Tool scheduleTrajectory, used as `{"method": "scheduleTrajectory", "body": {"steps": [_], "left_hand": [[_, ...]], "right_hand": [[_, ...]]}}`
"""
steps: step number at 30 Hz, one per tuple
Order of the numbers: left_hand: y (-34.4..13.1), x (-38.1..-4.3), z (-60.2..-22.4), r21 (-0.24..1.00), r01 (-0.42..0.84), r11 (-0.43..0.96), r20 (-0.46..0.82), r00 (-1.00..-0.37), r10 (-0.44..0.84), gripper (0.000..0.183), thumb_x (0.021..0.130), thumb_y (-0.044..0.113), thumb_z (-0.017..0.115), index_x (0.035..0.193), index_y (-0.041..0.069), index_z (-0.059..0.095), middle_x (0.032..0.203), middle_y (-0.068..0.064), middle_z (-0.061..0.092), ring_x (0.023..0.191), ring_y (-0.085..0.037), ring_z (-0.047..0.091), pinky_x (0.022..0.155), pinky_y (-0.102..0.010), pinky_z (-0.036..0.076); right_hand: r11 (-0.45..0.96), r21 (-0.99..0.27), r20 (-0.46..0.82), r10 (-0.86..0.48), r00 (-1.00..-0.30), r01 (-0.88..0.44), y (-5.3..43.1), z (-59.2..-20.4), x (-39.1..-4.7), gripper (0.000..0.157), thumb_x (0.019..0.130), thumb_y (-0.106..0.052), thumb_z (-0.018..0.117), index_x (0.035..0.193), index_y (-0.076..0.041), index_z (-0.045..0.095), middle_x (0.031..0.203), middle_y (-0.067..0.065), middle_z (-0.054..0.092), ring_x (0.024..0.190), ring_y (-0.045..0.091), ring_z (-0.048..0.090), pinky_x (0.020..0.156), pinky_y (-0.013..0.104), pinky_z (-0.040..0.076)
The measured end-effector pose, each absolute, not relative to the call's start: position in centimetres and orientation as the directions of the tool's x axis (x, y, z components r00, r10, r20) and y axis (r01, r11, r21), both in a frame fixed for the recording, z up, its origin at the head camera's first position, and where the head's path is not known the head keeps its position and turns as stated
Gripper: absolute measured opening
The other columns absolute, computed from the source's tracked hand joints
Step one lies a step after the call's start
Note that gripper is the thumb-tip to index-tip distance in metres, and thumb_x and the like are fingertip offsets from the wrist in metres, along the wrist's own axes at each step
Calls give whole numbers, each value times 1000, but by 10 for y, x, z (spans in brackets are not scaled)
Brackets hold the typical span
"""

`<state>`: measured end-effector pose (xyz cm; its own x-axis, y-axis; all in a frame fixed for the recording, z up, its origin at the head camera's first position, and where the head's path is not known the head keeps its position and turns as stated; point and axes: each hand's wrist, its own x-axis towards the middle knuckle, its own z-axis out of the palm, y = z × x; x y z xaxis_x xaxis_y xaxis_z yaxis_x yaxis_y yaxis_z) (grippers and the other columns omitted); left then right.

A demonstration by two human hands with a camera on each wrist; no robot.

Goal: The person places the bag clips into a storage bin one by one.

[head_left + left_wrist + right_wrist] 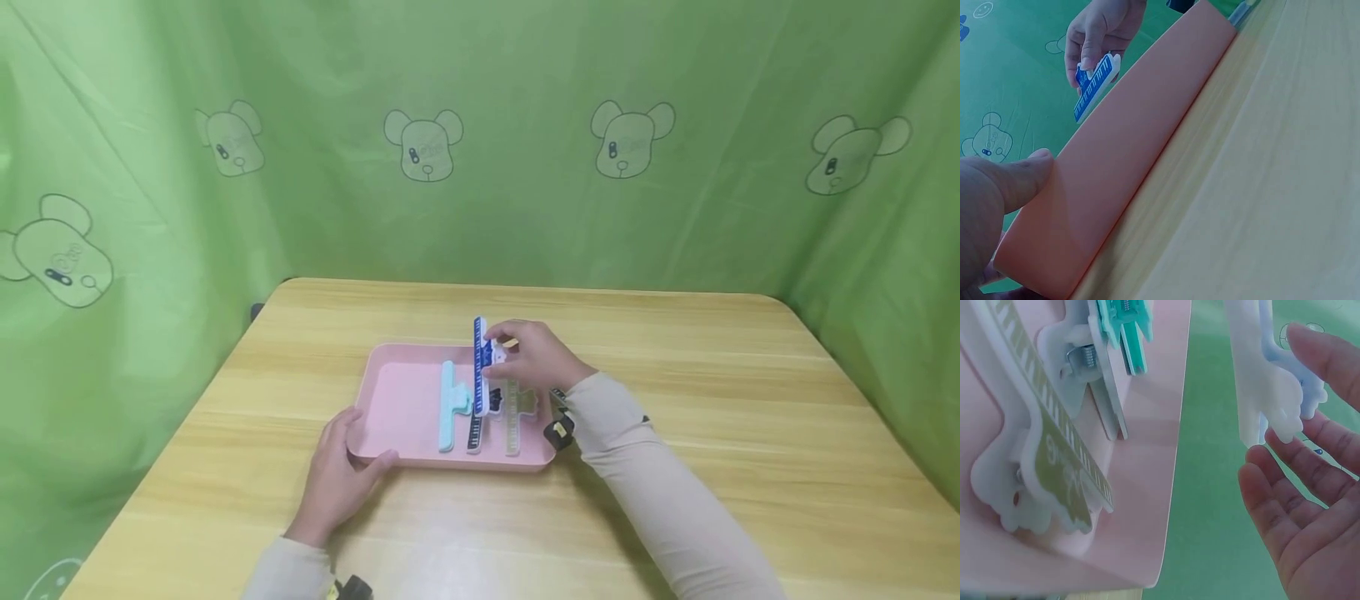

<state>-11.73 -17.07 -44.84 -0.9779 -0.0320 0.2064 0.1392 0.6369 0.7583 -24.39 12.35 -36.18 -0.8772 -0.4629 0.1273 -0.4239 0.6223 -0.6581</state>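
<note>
My right hand (pixel 536 354) pinches a blue-and-white clip (pixel 480 367) with a piano-key pattern, its long bar upright above the pink tray (pixel 401 383). In the right wrist view the clip shows its pale back (pixel 1257 381) between thumb and fingers. At the tray's near left corner my left hand (pixel 337 471) grips the wall, thumb on the front side. Inside the tray lie a mint clip (pixel 447 408), a black-keyed clip (pixel 475 435) partly hidden under the raised one, and an olive clip (pixel 513 421) to the right.
The tray rests on a wooden table (pixel 697 400). Just right of the tray, a small dark striped piece (pixel 558 397) shows near the right wrist. A green curtain (pixel 525 225) with bear heads surrounds the table's far side and flanks.
</note>
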Motion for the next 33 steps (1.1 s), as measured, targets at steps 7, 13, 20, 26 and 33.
{"method": "scheduleTrajectory", "body": {"steps": [7,13,20,26,33], "left_hand": [[-171,-119,-451,759,130,638,199,-979,-36,83,79,36,80,141,-1,38,148,-26,34,133,-46,36,110,-58,30],[-170,-118,-451,753,147,642,222,-974,-37,82,80,35,80,140,-3,38,146,-28,35,131,-47,38,108,-59,32],[-169,-118,-449,754,143,641,217,-976,-36,81,81,37,78,139,-2,39,147,-28,34,131,-47,37,108,-59,32],[-169,-116,-450,758,132,639,206,-978,-42,83,80,36,79,141,-2,37,147,-27,34,131,-46,38,108,-58,32],[-169,-115,-451,749,158,644,236,-971,-37,81,81,37,78,139,-4,39,145,-29,36,130,-47,38,108,-58,32]], "right_hand": [[630,-679,80,-445,-892,-376,118,-365,-247,56,74,-21,84,124,-7,62,121,15,60,101,28,62,88,36,55],[609,-699,77,-457,-886,-375,110,-365,-246,58,74,-21,85,125,-6,61,122,14,60,101,26,62,90,36,54],[616,-692,69,-463,-883,-377,100,-367,-248,57,73,-22,85,124,-8,62,117,9,62,98,21,61,89,34,54],[623,-674,70,-482,-873,-398,95,-371,-246,57,73,-23,85,123,-6,63,116,9,64,104,23,61,94,38,51],[648,-626,74,-504,-860,-434,90,-373,-244,56,74,-28,85,122,-6,63,116,10,65,106,22,61,94,36,51]]}}
